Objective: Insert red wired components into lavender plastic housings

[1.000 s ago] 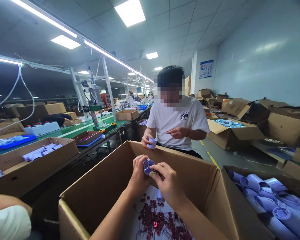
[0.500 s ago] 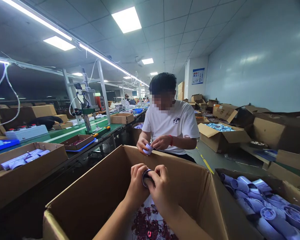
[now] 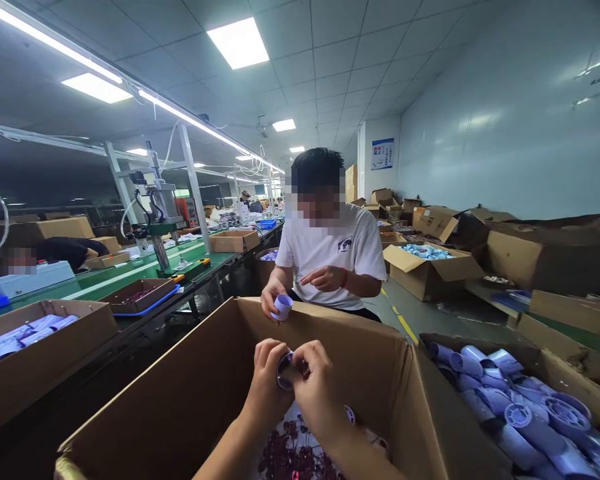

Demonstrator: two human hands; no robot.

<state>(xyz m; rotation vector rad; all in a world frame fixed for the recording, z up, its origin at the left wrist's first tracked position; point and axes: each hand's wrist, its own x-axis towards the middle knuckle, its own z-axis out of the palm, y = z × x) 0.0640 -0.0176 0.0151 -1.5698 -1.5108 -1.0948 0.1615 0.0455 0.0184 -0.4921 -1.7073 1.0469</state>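
My left hand [image 3: 266, 381] and my right hand [image 3: 314, 390] meet above a large open cardboard box [image 3: 190, 387]. Between them they pinch a small pale purple plastic spool [image 3: 283, 371]; the fingers of both hands wrap its rim. Below my wrists, on the box floor, lies a heap of dark red copper-wire coils [image 3: 293, 453]. Across the box a co-worker in a white T-shirt [image 3: 330, 257] holds a similar purple spool [image 3: 282, 307] in one hand, the other hand raised beside it.
A box full of pale purple spools [image 3: 510, 407] stands at my right. At the left runs a green conveyor bench [image 3: 115, 277] with a press machine [image 3: 157, 217], cardboard trays and another spool box [image 3: 35, 347]. Open cartons [image 3: 430, 263] crowd the floor along the right wall.
My hands have sunk a little lower into the box, still closed on the spool. The co-worker's hands have come apart. The view has swung slightly to the right.
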